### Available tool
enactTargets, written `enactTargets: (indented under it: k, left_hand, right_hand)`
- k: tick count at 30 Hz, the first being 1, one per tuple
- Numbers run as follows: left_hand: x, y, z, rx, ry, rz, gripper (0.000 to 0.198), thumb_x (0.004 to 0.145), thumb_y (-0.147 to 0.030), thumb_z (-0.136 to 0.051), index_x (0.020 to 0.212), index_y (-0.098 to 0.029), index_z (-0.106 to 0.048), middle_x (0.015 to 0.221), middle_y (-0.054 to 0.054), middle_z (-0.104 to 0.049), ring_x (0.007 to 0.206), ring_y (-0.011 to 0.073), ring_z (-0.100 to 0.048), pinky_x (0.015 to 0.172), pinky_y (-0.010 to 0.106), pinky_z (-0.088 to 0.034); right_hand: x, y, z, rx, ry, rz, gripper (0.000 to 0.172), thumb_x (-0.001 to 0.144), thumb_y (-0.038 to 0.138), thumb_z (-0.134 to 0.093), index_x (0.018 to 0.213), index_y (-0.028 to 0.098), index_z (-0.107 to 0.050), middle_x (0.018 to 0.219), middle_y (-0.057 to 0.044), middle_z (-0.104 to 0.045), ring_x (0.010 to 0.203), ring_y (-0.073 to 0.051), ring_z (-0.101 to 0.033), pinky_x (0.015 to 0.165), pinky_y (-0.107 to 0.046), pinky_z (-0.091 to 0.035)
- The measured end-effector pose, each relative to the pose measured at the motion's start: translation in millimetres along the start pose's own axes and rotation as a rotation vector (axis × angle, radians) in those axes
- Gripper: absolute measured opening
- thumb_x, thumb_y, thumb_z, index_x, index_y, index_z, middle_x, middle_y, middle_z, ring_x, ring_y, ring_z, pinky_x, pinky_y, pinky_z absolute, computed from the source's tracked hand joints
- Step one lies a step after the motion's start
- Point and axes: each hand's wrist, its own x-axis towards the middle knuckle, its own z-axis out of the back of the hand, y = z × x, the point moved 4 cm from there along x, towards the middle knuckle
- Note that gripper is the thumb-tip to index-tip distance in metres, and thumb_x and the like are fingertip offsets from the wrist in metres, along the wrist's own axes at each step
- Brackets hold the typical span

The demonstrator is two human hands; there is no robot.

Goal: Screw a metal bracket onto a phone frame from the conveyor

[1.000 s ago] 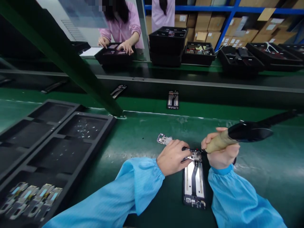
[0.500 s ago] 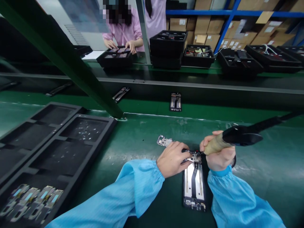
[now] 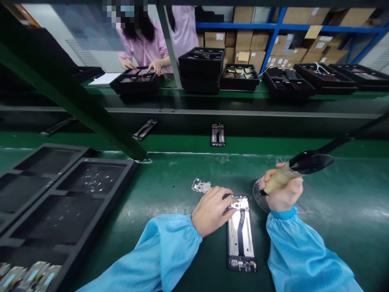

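Note:
A phone frame (image 3: 241, 243) with a silver plate and a black strip lies face up on the green bench mat (image 3: 170, 198). My left hand (image 3: 209, 211) rests on its upper end, fingers pressing on it. My right hand (image 3: 284, 190) grips the beige-wrapped handle of a corded electric screwdriver (image 3: 310, 162) with a black body. Its lower tip sits at a round perforated grey disc (image 3: 258, 195), partly hidden by the hand. A small metal board (image 3: 201, 185) lies just beyond my left fingers.
A black foam tray (image 3: 69, 194) with parts in its near compartment fills the left side. A green beam (image 3: 69, 97) slants overhead. Phone frames (image 3: 218, 135) ride a conveyor beyond. A co-worker's hands (image 3: 139, 65) work in a black tray across it, near boxes on blue shelves.
My right hand and the screwdriver have moved right, off the phone frame's upper end, to the round disc. The left hand stays on the frame. The whole view has shifted slightly.

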Motion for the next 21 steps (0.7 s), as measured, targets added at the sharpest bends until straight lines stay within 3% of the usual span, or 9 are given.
enactTargets:
  k: [6, 13, 16, 21]
  left_hand:
    - [-17.6, 4.7, 13.0, 0.006, 0.005, 0.003, 0.019, 0.108, -0.028, -0.067, 0.126, -0.023, -0.070, 0.141, 0.007, -0.071, 0.123, 0.0278, -0.069, 0.105, 0.047, -0.056]
    - [-23.0, 6.7, 8.0, -0.004, -0.040, -0.028, 0.017, 0.108, -0.030, -0.066, 0.123, -0.023, -0.072, 0.136, 0.006, -0.073, 0.124, 0.0266, -0.068, 0.106, 0.044, -0.054]
    - [-21.4, 6.7, 5.7, -0.002, -0.024, -0.023, 0.017, 0.108, -0.031, -0.067, 0.121, -0.023, -0.073, 0.136, 0.007, -0.073, 0.123, 0.0268, -0.067, 0.106, 0.044, -0.054]
    - [-21.0, 6.0, 6.0, 0.010, -0.007, -0.014, 0.020, 0.106, -0.032, -0.070, 0.123, -0.022, -0.073, 0.136, 0.007, -0.072, 0.122, 0.0276, -0.067, 0.105, 0.045, -0.053]
  right_hand:
    - [-0.4, -5.0, 2.0, 0.000, -0.014, -0.010, 0.063, 0.096, 0.083, -0.054, 0.108, 0.022, -0.061, 0.063, 0.003, -0.061, 0.038, -0.016, -0.052, 0.038, -0.029, -0.044]
    - [3.6, 10.5, -0.2, 0.050, -0.028, 0.033, 0.066, 0.089, 0.088, -0.056, 0.102, 0.024, -0.063, 0.058, 0.003, -0.059, 0.035, -0.018, -0.049, 0.034, -0.030, -0.040]
    - [-8.7, 19.9, -19.9, 0.091, -0.004, 0.056, 0.068, 0.091, 0.090, -0.052, 0.104, 0.024, -0.063, 0.058, 0.003, -0.060, 0.037, -0.019, -0.051, 0.036, -0.031, -0.045]
    - [-41.8, 10.0, -61.6, 0.133, 0.190, -0.084, 0.066, 0.090, 0.087, -0.057, 0.107, 0.024, -0.062, 0.063, 0.003, -0.062, 0.039, -0.017, -0.052, 0.039, -0.029, -0.045]
